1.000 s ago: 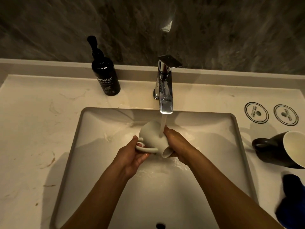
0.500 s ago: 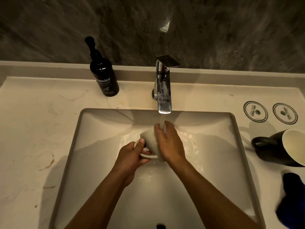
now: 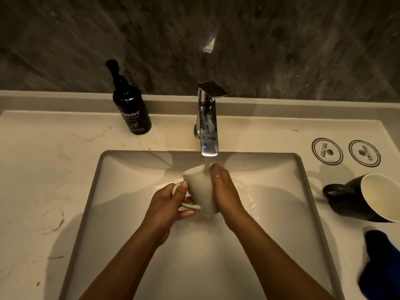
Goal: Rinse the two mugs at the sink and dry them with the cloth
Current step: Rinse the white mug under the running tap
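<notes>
A white mug [image 3: 200,189] is held upside down over the sink basin [image 3: 121,191], under the water running from the chrome tap [image 3: 207,126]. My left hand [image 3: 171,204] grips its handle. My right hand [image 3: 223,189] lies flat against the mug's right side, fingers pointing up to its base. A second mug [image 3: 355,200], black outside and white inside, lies on its side on the counter to the right of the basin. The dark blue cloth [image 3: 378,263] lies on the counter just in front of that mug, partly cut off by the frame edge.
A black hand wash pump bottle [image 3: 131,109] stands behind the basin on the left. Two round coasters [image 3: 326,153] lie at the back right of the pale stone counter [image 3: 43,180]. A dark stone wall rises behind the counter's raised back ledge.
The mug has been turned from tilted sideways to base-up under the stream. My right hand moved from its rim to its right side, and both hands stay on the mug.
</notes>
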